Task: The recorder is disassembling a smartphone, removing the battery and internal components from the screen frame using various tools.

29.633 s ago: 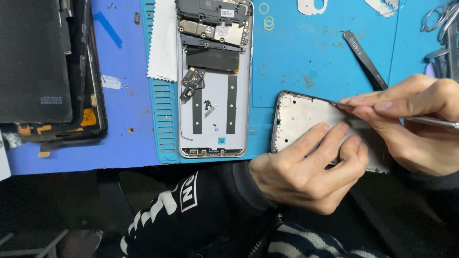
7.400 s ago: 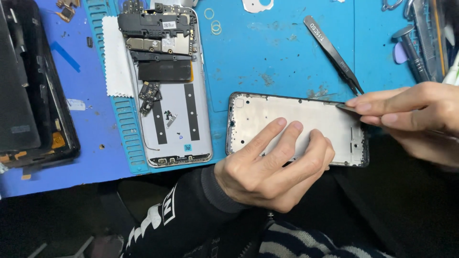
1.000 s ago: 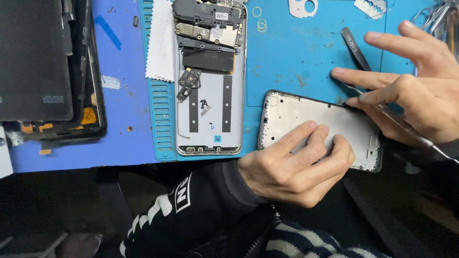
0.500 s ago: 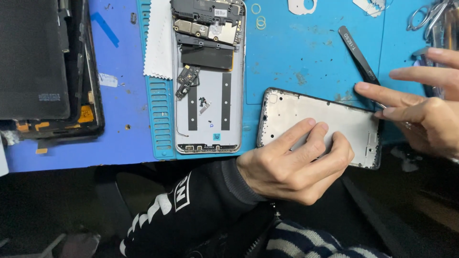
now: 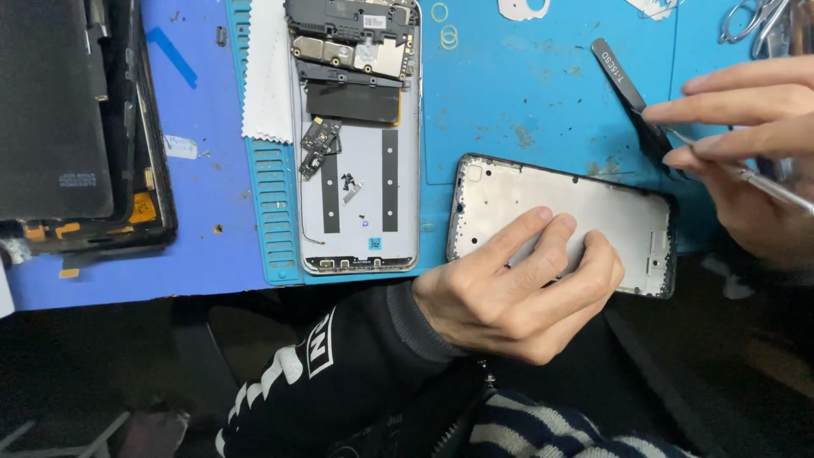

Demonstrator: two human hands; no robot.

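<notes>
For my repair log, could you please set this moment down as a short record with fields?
surface: blue work mat
left hand: fingers pressing on the white phone frame at the mat's near edge
right hand: holding a thin metal tool beside the frame's far end
tweezers: black, lying on the mat near the right hand
opened phone: circuit boards exposed, left of the frame
dark screen panel: far left
</notes>
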